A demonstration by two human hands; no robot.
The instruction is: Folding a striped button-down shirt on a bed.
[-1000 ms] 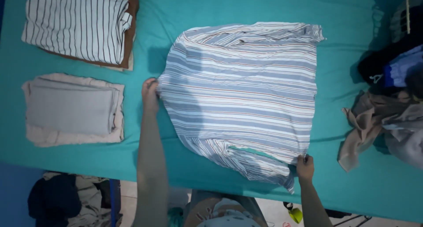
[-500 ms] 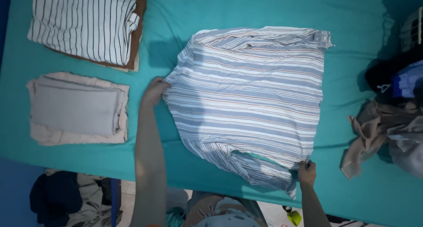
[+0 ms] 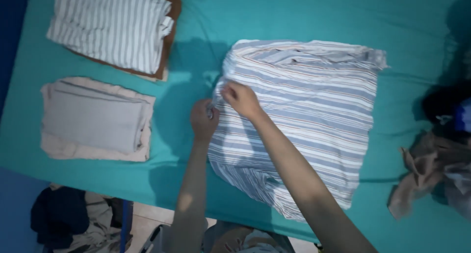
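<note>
A blue-and-white striped shirt [image 3: 314,115] lies spread on the teal bed sheet [image 3: 294,12]. My left hand [image 3: 202,119] grips the shirt's left edge. My right hand [image 3: 240,99] has crossed over and pinches the same left edge just above the left hand. The right forearm lies diagonally across the shirt's lower part and hides some of it.
A folded white striped garment on a brown one [image 3: 115,29] lies at the far left. A folded grey and cream stack [image 3: 95,118] sits nearer. A pile of loose clothes [image 3: 441,155] lies at the right. Dark clothes [image 3: 64,218] lie on the floor below the bed edge.
My right hand let go of the shirt's lower right corner and moved across to its left edge beside the left hand. The view shifted left.
</note>
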